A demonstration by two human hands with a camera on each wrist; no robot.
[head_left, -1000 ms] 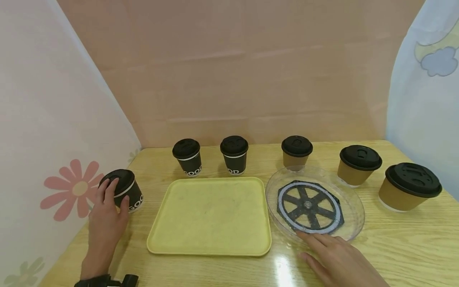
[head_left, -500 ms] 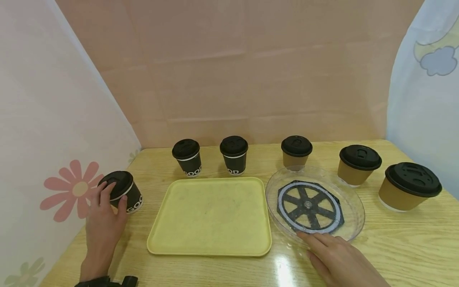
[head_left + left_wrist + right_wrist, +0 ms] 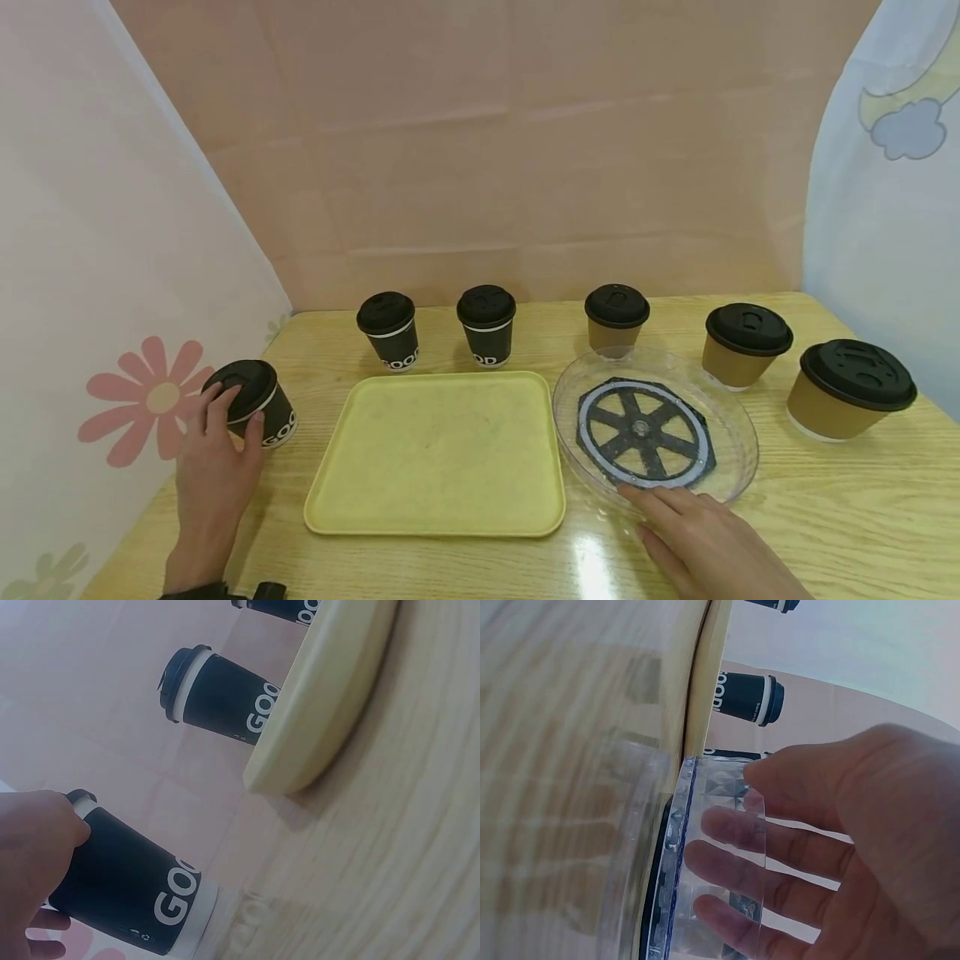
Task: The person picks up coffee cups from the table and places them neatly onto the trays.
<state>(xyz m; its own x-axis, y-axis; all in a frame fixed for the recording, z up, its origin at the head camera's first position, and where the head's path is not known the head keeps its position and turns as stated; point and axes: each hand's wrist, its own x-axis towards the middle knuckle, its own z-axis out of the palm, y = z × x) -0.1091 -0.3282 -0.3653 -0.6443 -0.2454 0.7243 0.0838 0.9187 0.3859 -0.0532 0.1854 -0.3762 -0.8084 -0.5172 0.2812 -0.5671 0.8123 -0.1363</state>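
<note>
At the left of the table, my left hand (image 3: 219, 467) holds a black paper cup (image 3: 281, 414) with a black lid, thumb on one side and fingers around the other. The cup leans slightly left, its base low at the tabletop; white "GOO" lettering shows on it in the left wrist view. My right hand (image 3: 701, 533) is at the near rim of a round clear plastic dish (image 3: 738, 467). In the right wrist view several fingers show through the dish's faceted wall (image 3: 720, 780), with the thumb at its rim. A dark spoked wheel shape (image 3: 641, 429) shows through the dish.
A yellow rectangular tray (image 3: 438, 458) lies between the hands. Two black lidded cups, a left one (image 3: 393, 342) and a right one (image 3: 487, 333), stand behind it. Brown lidded cups stand behind the dish (image 3: 615, 321) and to its right (image 3: 738, 358), (image 3: 832, 404).
The left hand's cup has tipped slightly to the left, its lid moving left and down. The right thumb has drawn a little closer to its fingers. The dish stays in place.
</note>
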